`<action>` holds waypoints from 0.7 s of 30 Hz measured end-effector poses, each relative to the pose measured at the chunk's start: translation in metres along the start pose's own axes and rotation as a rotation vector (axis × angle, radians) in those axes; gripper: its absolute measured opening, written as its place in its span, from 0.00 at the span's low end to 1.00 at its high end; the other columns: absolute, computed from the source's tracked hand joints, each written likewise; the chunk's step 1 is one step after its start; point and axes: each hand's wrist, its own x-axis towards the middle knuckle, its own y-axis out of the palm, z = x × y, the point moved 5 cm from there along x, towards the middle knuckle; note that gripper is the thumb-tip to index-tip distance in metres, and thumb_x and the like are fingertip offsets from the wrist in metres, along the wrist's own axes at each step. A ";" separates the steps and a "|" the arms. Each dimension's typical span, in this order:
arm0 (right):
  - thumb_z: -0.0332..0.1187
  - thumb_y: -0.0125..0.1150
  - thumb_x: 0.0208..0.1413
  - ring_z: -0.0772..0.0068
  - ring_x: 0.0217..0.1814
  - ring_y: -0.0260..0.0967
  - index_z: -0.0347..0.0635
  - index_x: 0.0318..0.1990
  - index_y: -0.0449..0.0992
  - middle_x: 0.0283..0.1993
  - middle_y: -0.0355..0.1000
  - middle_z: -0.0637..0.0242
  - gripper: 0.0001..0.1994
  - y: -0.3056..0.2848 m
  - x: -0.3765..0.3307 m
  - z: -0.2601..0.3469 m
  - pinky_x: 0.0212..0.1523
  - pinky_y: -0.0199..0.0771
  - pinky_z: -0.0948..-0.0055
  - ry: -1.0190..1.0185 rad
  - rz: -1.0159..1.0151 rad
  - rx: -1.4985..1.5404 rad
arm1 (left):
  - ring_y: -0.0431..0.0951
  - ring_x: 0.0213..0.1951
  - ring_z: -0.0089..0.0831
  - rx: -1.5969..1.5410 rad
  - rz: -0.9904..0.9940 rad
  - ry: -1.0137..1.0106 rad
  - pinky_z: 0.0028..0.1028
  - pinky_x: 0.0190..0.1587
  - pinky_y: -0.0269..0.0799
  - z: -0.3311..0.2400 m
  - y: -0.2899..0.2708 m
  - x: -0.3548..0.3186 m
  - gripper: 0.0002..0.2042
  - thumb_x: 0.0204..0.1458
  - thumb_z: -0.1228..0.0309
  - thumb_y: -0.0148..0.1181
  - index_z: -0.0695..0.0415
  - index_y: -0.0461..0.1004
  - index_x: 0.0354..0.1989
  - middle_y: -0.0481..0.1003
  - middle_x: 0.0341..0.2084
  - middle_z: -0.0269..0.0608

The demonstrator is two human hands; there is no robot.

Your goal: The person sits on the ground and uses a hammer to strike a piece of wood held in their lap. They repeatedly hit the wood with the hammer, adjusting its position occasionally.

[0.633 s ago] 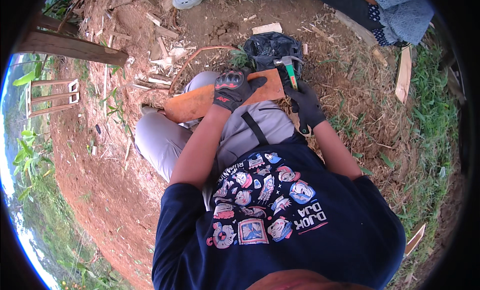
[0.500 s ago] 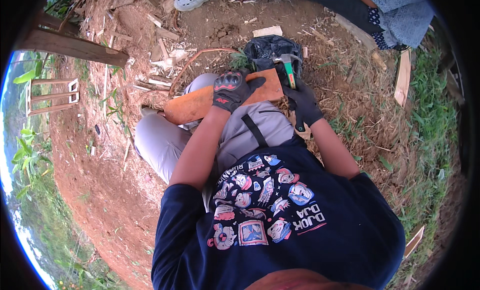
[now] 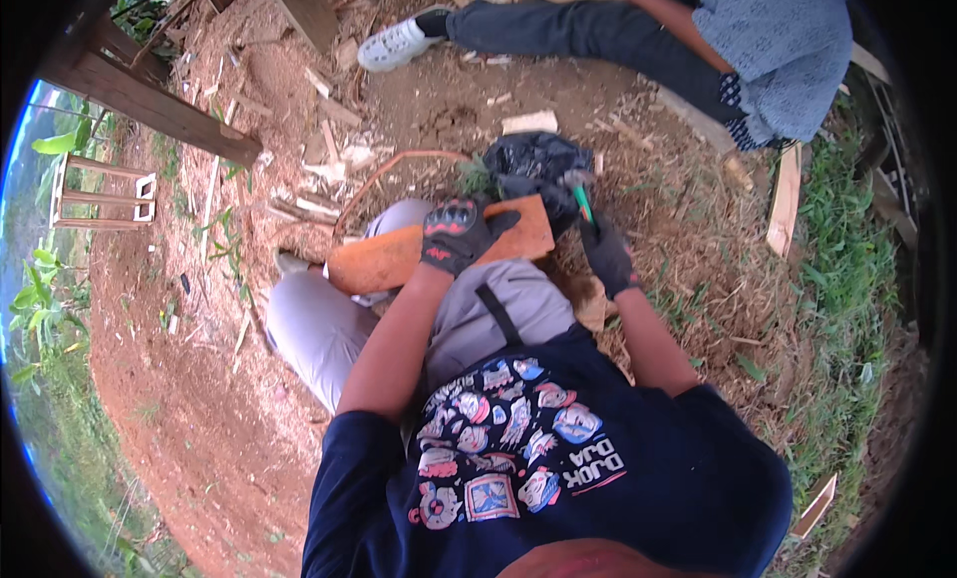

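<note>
An orange-brown wooden board (image 3: 384, 262) lies across my lap, its right end raised a little higher in the picture. My left hand (image 3: 457, 236), in a black glove with red marks, presses on the board with its fingers curled over the far edge and its thumb along the top. My right hand (image 3: 608, 259), also gloved in black, is closed around a hammer (image 3: 582, 201) with a green handle, just right of the board's end. The hammer's head is blurred and sits in front of a black plastic bag (image 3: 528, 169).
A person in dark trousers (image 3: 588, 35) and a white shoe (image 3: 396, 47) sits opposite. Wood offcuts (image 3: 530, 123) and shavings litter the dirt. Wooden posts (image 3: 159, 105) and a small wooden frame (image 3: 105, 192) stand on the left. Grass (image 3: 847, 279) grows on the right.
The view has shifted, so the board and hands appear lower in the picture. My right hand has swung the hammer slightly away from the board's end. My left hand stays on the board.
</note>
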 end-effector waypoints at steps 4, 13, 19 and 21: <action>0.41 0.59 0.70 0.34 0.51 0.81 0.46 0.64 0.78 0.51 0.81 0.42 0.19 -0.058 -0.012 -0.019 0.51 0.80 0.41 0.080 -0.103 -0.229 | 0.87 0.43 0.54 0.073 0.187 -0.087 0.52 0.46 0.82 -0.001 -0.009 0.000 0.31 0.59 0.33 0.62 0.48 0.86 0.52 0.87 0.40 0.51; 0.41 0.76 0.55 0.39 0.77 0.65 0.40 0.74 0.67 0.72 0.70 0.43 0.40 -0.055 -0.030 0.051 0.73 0.69 0.44 -0.173 0.189 -0.316 | 0.87 0.35 0.53 0.079 0.030 -0.019 0.51 0.40 0.82 -0.002 -0.010 0.000 0.31 0.57 0.32 0.64 0.52 0.87 0.36 0.85 0.28 0.51; 0.50 0.74 0.57 0.40 0.83 0.58 0.38 0.81 0.57 0.81 0.60 0.41 0.49 0.031 -0.012 0.078 0.83 0.57 0.54 -0.388 0.342 0.110 | 0.87 0.44 0.55 0.079 0.231 -0.120 0.52 0.47 0.81 0.000 -0.008 -0.001 0.30 0.61 0.33 0.60 0.50 0.89 0.46 0.86 0.39 0.53; 0.53 0.72 0.58 0.40 0.81 0.61 0.41 0.78 0.63 0.79 0.64 0.43 0.45 0.053 0.004 0.066 0.81 0.60 0.53 -0.388 0.455 0.072 | 0.87 0.44 0.55 0.073 0.202 -0.083 0.52 0.47 0.82 -0.010 -0.009 0.004 0.30 0.62 0.35 0.60 0.50 0.88 0.47 0.86 0.39 0.53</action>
